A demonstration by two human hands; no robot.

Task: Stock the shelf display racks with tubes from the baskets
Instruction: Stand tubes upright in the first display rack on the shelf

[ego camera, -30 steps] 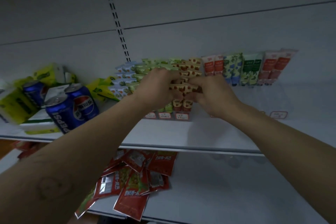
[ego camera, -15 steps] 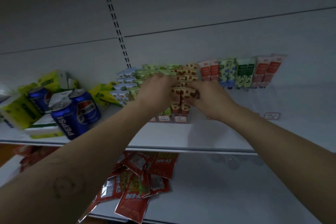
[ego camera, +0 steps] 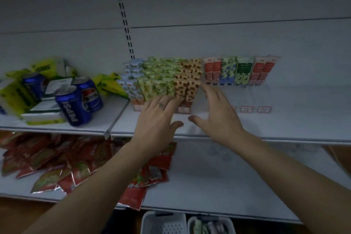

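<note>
Tubes [ego camera: 171, 74]: stood in tight rows in the rack [ego camera: 252, 100] on the shelf [ego camera: 284, 119], straight ahead of both hands. Caps down, tops leaning back twd the wall.
Look: flat crimped tops, small caps. Blue-ish ones at left, green tubes [ego camera: 157, 83] in the mid, orange tubes [ego camera: 190, 89] w/ brown spots at right.
Back tubes [ego camera: 239, 71]: red, blue-green & dark green, by the wall on the right. Slots in front of them looked bare, w/ price tags [ego camera: 247, 109] below.
L hand [ego camera: 159, 118]: wide, fingers spread & straight, held nothing. Fingertips at the bottom of the green tubes, prob touching.
R hand [ego camera: 218, 114]: wide too, held nothing. Fingertips just right of the orange tubes; touching or not, can't tell.
L basket [ego camera: 163, 222]: white, at the very bottom, under the low shelf [ego camera: 228, 176]. Looked bare inside.
R basket [ego camera: 210, 224]: just beside it. Had tubes in it, blurry.
Next grab: I think more tubes had to come from the R basket. It sat well below both hands & back twd the person, nearer the R hand. Long side of those tubes seemed to point away from the person, not sure.
Other stuff: cans [ego camera: 73, 104] at left, red packets [ego camera: 85, 159] on the low shelf.
</note>
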